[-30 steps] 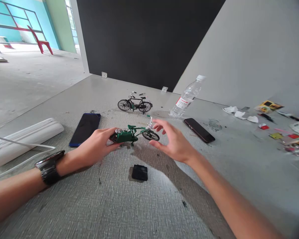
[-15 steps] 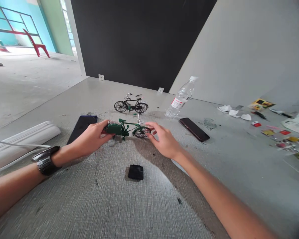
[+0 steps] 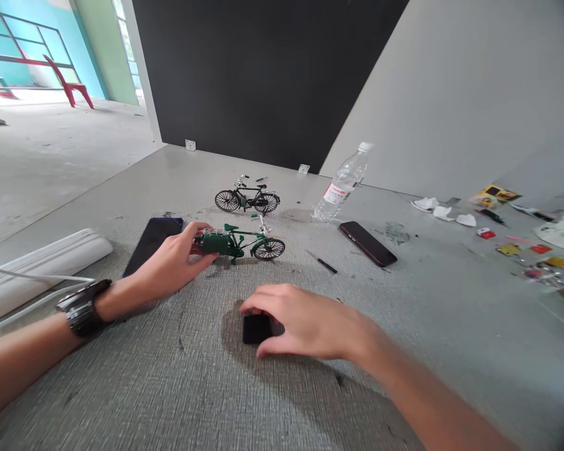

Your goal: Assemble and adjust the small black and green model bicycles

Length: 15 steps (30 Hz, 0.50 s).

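Note:
A green model bicycle point(image 3: 247, 235) stands upright on the grey textured table, its front wheel to the right. My left hand point(image 3: 181, 257) is closed around its rear end, by the green boxes beside the back wheel; that wheel is mostly hidden. My right hand point(image 3: 301, 319) is over a small black square piece point(image 3: 256, 330), thumb and fingers apart on either side of it. Whether the fingertips touch it I cannot tell. Behind the green one stands a black model bicycle point(image 3: 247, 199).
A dark phone point(image 3: 369, 243) lies on the right, near a plastic bottle point(image 3: 341, 188) and a thin black-handled tool point(image 3: 322, 261). Another dark phone point(image 3: 153, 241) lies beyond my left wrist. A long white object with cables point(image 3: 51, 266) is at left; assorted small parts lie far right.
My right hand has let go of the green bicycle's front wheel and moved down toward me, over the black piece. My left hand stays on the bicycle. The thin tool has come into view.

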Available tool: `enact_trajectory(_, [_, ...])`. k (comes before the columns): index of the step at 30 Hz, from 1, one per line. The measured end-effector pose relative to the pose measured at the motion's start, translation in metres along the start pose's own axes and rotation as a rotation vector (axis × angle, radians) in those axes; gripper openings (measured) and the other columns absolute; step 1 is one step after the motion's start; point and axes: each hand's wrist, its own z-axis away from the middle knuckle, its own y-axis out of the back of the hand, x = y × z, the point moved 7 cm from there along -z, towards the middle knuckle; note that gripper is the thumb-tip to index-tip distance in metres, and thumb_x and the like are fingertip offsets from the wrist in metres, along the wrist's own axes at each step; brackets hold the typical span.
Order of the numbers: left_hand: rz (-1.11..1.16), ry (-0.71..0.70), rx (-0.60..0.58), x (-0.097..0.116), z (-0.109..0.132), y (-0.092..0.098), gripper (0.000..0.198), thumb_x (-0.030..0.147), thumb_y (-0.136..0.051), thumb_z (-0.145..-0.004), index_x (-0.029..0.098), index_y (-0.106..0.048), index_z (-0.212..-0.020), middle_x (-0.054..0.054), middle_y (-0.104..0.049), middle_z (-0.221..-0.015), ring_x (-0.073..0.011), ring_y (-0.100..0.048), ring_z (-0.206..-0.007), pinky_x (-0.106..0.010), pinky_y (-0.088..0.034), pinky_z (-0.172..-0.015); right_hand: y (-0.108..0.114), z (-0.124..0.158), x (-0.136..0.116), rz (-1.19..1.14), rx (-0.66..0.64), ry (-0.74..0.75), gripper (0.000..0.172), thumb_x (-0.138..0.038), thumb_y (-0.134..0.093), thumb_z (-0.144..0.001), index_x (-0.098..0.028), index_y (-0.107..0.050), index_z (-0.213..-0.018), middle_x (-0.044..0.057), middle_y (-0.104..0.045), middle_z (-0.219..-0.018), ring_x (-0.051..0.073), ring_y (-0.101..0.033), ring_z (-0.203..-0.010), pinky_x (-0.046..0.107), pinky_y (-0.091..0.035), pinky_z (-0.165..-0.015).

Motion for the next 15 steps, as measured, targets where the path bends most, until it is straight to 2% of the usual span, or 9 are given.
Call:
enact_trajectory(5, [-0.025,-0.032,0.006,0.003,0.003,-0.002,0.048,0.039,-0.061,-0.093,0.02,-0.042,-0.133,-0.015,-0.073,-0.117,-0.0267,-0.074,-0.1,-0.041,-0.057,-0.087,0.03,0.002,0.011,-0.124,0.317,0.055,0.039,-0.041,-0.083,-0.08,-0.03,-0.072,-0.116,0.001,-0.072,-0.112,0.018,-0.066,-0.093,0.035,-0.056,-0.084])
enact_trajectory(8, [-0.04,-0.031,0.008,0.004,0.004,-0.003,0.047,0.038,-0.06,-0.093,0.019,-0.043,-0.133,-0.015,-0.074,-0.111,-0.027,-0.074,-0.098,-0.04,-0.057,-0.085,0.041,0.007,0.016,-0.159,0.408,0.053,0.041,-0.042,-0.084,-0.078,-0.031,-0.072,-0.115,0.001,-0.073,-0.111,0.018,-0.067,-0.087,0.036,-0.058,-0.081])
enact_trajectory(10, [-0.054,-0.03,0.009,0.005,0.005,-0.002,0.047,0.039,-0.059,-0.094,0.018,-0.043,-0.132,-0.015,-0.075,-0.108,-0.0278,-0.074,-0.098,-0.041,-0.057,-0.084,0.051,0.011,0.018,-0.204,0.462,0.101,0.044,-0.046,-0.082,-0.079,-0.03,-0.071,-0.119,0.003,-0.073,-0.113,0.02,-0.069,-0.093,0.038,-0.06,-0.084])
enact_trajectory(13, [-0.051,-0.022,-0.002,0.006,0.004,-0.003,0.048,0.041,-0.058,-0.094,0.017,-0.043,-0.132,-0.016,-0.075,-0.109,-0.0291,-0.074,-0.099,-0.042,-0.057,-0.083,0.082,0.017,0.03,-0.25,0.638,0.161,0.049,-0.048,-0.075,-0.086,-0.026,-0.067,-0.13,0.007,-0.071,-0.122,0.023,-0.069,-0.105,0.042,-0.059,-0.093])
enact_trajectory(15, [-0.019,0.002,-0.01,0.005,0.004,-0.002,0.048,0.041,-0.058,-0.093,0.016,-0.043,-0.131,-0.017,-0.075,-0.111,-0.0292,-0.074,-0.099,-0.041,-0.058,-0.083,0.108,0.017,0.044,-0.178,0.786,0.135,0.046,-0.043,-0.071,-0.09,-0.025,-0.066,-0.132,0.008,-0.07,-0.123,0.023,-0.068,-0.106,0.043,-0.059,-0.095])
